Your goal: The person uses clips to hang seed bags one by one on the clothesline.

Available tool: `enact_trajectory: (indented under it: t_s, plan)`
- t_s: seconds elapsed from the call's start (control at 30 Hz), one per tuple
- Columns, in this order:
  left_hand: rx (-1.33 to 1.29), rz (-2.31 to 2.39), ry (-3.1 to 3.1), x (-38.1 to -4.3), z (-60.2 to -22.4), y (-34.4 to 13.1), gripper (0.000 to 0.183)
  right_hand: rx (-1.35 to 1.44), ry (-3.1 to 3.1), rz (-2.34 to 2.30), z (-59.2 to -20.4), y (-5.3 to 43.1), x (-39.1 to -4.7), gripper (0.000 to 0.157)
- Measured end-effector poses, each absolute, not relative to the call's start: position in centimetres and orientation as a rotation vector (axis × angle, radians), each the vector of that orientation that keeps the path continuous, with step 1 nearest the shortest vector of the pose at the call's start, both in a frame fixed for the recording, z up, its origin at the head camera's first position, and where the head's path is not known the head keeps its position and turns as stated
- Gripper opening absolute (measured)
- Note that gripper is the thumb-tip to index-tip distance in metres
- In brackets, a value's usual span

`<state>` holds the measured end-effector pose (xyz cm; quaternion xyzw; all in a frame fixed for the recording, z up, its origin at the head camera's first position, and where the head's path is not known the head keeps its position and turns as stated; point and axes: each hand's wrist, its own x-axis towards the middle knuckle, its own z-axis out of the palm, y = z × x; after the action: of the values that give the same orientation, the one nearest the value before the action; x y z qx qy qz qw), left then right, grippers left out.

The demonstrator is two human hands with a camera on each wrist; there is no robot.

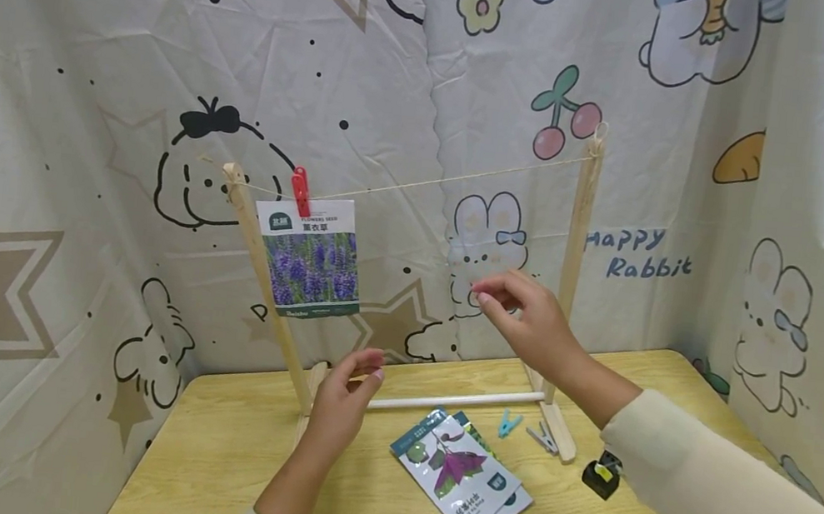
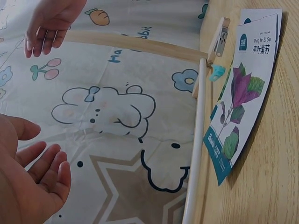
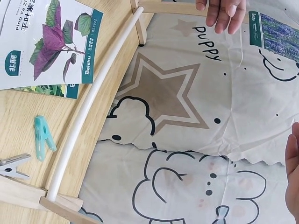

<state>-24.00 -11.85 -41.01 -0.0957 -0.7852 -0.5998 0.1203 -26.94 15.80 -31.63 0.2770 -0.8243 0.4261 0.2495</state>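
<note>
A seed packet with purple flowers (image 1: 313, 267) hangs from a string (image 1: 450, 179), fixed by a red clothespin (image 1: 301, 192) near the left post. My left hand (image 1: 346, 401) is raised below and right of that packet, its fingers loosely bent around nothing. In front of the right post, my right hand (image 1: 527, 311) hovers in the air, thumb and forefinger close together with nothing visible between them. On the table lies a small stack of seed packets (image 1: 460, 476), the top one picturing purple and green leaves. Beside it are a teal clothespin (image 3: 44, 137) and a grey clothespin (image 3: 15, 165).
The string runs between two wooden posts (image 1: 577, 249) joined low down by a white rod (image 1: 453, 400). A small black object with a yellow mark (image 1: 602, 475) is by the right sleeve. Behind the wooden table (image 1: 210, 454) hangs a printed curtain (image 1: 371, 77).
</note>
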Motion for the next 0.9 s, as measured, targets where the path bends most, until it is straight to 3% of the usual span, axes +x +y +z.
enact_trajectory:
  t_s: [0.9]
  plan:
    - [-0.317,-1.766,-2.282,-24.2,-42.2,-10.9,0.025,0.726,-2.294,1.188,-34.1,16.5,-26.0,0.015]
